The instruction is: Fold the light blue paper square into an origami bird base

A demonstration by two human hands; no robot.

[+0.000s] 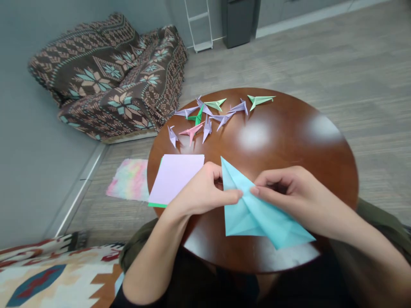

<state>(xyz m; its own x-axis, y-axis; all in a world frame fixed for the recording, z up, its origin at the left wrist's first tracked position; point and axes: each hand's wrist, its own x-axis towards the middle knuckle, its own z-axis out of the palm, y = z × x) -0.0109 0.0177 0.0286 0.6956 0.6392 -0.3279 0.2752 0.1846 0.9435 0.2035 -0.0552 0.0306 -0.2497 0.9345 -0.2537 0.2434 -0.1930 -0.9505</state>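
Note:
My left hand (205,190) and my right hand (289,192) both pinch a sheet of light blue origami paper (253,209), folded into a kite-like shape, above the round wooden table (257,158). The paper's point rises between my hands, and my fingertips nearly meet on its creased middle. A stack of lilac paper (175,179) lies just beyond my left hand, with a green sheet (157,205) showing at its lower edge. Several folded paper cranes (207,115) in lilac, green and pink lie at the table's far side.
A brown patterned blanket (109,77) covers a low seat beyond the table. A multicoloured pastel cloth (128,179) lies on the grey floor at the table's left. A patterned rug (48,273) is at lower left, and a white rack (198,25) and dark bin (237,21) stand by the far wall.

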